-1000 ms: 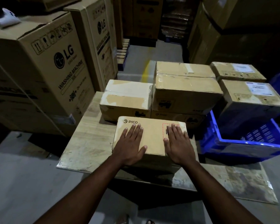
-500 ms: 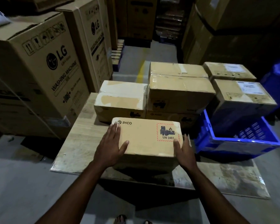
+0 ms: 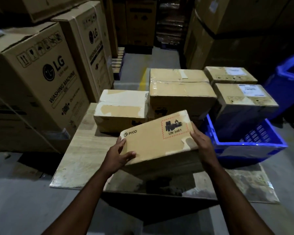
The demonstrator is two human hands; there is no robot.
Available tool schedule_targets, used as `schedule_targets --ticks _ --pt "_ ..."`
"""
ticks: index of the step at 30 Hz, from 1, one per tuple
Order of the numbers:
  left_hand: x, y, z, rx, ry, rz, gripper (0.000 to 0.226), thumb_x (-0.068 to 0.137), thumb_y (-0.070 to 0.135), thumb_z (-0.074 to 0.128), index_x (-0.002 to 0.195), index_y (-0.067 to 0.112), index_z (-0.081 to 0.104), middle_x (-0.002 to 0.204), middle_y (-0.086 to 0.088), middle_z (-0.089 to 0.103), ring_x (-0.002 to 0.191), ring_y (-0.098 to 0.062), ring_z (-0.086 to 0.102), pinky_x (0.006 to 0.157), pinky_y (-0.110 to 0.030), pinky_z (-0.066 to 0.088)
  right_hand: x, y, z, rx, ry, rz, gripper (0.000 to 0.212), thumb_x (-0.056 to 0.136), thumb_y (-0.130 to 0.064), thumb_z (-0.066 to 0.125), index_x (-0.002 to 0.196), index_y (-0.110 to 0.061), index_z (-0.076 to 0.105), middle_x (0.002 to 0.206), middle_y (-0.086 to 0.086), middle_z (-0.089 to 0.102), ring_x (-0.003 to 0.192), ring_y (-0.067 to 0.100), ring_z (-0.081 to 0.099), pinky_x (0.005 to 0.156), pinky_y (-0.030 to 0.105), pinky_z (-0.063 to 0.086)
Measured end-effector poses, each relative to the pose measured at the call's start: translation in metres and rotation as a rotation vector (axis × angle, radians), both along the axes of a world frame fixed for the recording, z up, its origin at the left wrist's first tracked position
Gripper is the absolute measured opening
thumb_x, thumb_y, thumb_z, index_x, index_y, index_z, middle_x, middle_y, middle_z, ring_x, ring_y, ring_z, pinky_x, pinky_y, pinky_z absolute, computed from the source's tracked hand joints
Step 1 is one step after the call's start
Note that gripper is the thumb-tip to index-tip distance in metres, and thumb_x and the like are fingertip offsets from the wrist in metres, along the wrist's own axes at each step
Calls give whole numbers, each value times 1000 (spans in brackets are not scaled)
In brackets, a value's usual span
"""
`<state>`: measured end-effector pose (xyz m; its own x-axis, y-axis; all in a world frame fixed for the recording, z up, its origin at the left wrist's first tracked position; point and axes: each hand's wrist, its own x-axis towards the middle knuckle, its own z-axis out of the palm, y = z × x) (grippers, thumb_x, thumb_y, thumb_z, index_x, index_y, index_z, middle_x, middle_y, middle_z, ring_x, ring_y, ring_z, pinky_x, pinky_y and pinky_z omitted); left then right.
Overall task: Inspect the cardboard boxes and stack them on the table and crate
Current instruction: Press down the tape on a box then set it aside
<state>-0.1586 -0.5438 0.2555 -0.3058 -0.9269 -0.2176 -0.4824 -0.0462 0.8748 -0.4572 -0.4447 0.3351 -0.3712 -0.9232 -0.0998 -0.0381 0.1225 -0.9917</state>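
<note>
- Two bare hands hold one PICO box over the near part of the wooden table. The box is tilted, its right end higher than its left.
- Left hand grasps the box's near left corner, with the thumb lying on the top face and the fingers along the left edge.
- Right hand grasps the right end, its fingers curled round that short edge.
- On the top face, a red dashed label reads UN 3481, and the PICO logo sits near the left end.
- Whether the underside touches the table cannot be told, because that part lies in shadow.
- Behind it on the table stands a tape-patched box, with a taller taped box just beside it on the right.
- Right of the table, a blue crate has a labelled box standing in its far part. A second labelled box sits behind that one.
- At the left stands a large LG washing machine carton, with another LG carton behind it.
- At the far right edge is a blue bin.
</note>
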Motion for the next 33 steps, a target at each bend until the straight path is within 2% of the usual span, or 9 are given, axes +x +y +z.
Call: schedule_targets --ticks 3,7,12,15,17,20,24,28,33 --pt "-14 7 -4 77 -50 -3 94 81 55 71 154 14 28 162 0 19 143 -20 31 110 -31 34 8 -6 19 -7 246 77 73 82 -77 49 142 -37 51 148 0 51 137 20 47 112 52 39" --pt "-19 9 3 111 -113 -51 93 76 86 44 147 26 40 147 2 46 129 -20 49 102 -36 43 37 -13 32 -14 513 112 45 103 -42 40 147 -30 44 157 -1 36 147 16 28 121 40 24" --pt "-39 10 59 60 120 -65 80 83 79 40 146 30 43 142 8 51 130 -16 48 110 -41 39 80 -26 28 -49 720 292 59 97 -41 29 151 -20 38 159 2 31 149 14 23 121 32 19" --pt "-52 6 95 -2 312 -58 72 92 68 40 153 32 27 147 12 42 126 -6 49 107 -33 40 94 -35 18 -65 848 389 56 101 -32 34 153 -11 34 161 5 27 150 16 20 121 30 18" --pt "-51 1 108 -96 199 -7 71 99 51 43 157 25 11 158 5 25 136 -11 36 110 -31 32 89 -40 8 -25 917 405 52 104 -27 39 153 -11 32 162 6 25 150 17 19 121 29 15" --pt "-37 -11 105 -293 -144 -40 73 101 35 50 157 21 6 165 -1 -4 151 -20 7 121 -43 17 70 -43 -5 66 1023 392 54 105 -31 38 154 -9 30 162 9 23 151 19 17 121 30 13" --pt "-18 -13 85 -545 -689 -185 61 102 43 35 155 18 18 165 -6 1 152 -24 -5 122 -48 9 56 -46 -15 118 1132 379 61 101 -42 27 153 -11 29 162 11 23 151 21 16 123 37 14" --pt "5 -10 73 -634 -832 -375 82 89 60 4 157 15 11 165 -2 5 152 -18 -1 122 -46 3 74 -44 -19 82 1173 395 59 104 -39 25 157 -12 21 165 6 15 152 17 7 124 35 4" --pt "25 -11 60 -594 -872 -371 84 87 59 -6 158 14 3 165 -2 -2 151 -16 -6 123 -42 1 101 -51 -22 101 1292 396 60 105 -38 19 157 -10 13 166 7 8 153 19 1 124 37 0"
